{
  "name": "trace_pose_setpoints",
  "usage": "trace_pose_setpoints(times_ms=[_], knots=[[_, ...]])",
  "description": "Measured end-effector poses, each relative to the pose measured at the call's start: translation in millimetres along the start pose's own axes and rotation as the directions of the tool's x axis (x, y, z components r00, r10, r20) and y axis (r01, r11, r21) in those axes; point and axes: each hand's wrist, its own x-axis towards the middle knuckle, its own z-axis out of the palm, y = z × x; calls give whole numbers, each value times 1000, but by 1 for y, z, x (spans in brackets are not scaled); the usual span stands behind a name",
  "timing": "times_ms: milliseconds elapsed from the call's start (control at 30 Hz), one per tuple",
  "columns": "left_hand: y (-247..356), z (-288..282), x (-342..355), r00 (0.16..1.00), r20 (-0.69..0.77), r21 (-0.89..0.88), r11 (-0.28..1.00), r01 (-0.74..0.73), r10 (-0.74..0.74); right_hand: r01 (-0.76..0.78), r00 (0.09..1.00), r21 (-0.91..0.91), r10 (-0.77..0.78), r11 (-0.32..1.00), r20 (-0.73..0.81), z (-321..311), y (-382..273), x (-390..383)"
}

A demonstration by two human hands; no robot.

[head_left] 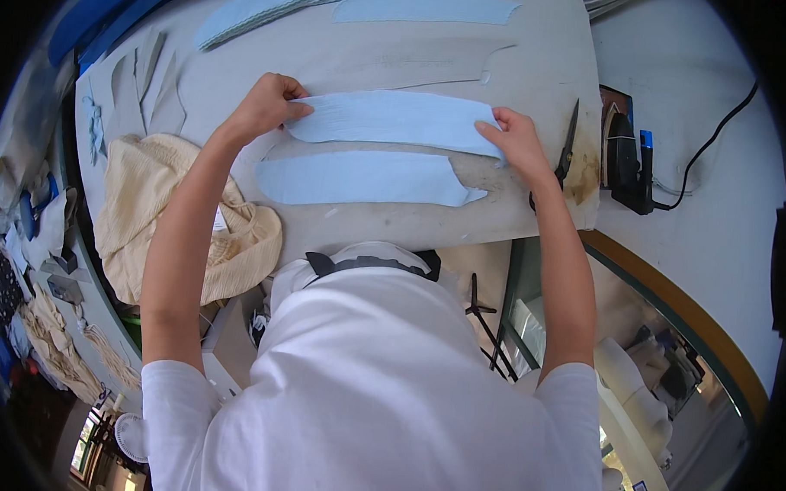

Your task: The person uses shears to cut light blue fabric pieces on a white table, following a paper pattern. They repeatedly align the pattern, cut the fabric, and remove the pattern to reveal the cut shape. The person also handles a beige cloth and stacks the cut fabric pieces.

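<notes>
A long light-blue fabric strip [389, 118] stretches between my two hands over the table. My left hand [271, 105] pinches its left end, thumb and fingers pressed together. At the other end my right hand [515, 142] grips the corner between thumb and fingers. Just below, a second light-blue fabric piece [361, 179] lies flat, with a small pointed tab at its right end. Above the held strip is a pale grey flat pattern piece [399, 64] with a curved outline. Dark scissors [566, 148] lie beside my right hand, partly hidden by my forearm.
The worktable [307, 221] carries a stack of light-blue pieces [271, 12] and a single blue piece [427, 9] at its far side. Cream crinkled fabric [147, 211] is heaped at the left. A black iron-like device [625, 163] with a cord stands on the right.
</notes>
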Motion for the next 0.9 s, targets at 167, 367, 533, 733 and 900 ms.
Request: trace_pose_setpoints(times_ms=[167, 367, 533, 733, 900], knots=[[1, 12, -5, 976, -145, 27, 985, 169, -163, -28, 996, -330, -1, 943, -85, 3, 1, 6], [-18, 26, -27, 937, -158, -422, 880, 220, -310, -267, 963, -292, 240, 919, -125, -4, 14, -19], [-15, 28, -27, 921, -211, -357, 903, 239, -327, -109, 985, -655, -8, 748, -172, -6, -8, -36], [0, 49, -32, 825, -546, 356, 932, 71, 146, 107, 907, -488, -286, 866, -308, 11, 10, -26], [-11, 82, -50, 721, -254, 588, 695, -414, 644, 73, 889, -458, -266, 886, -373, 27, 24, -16]])
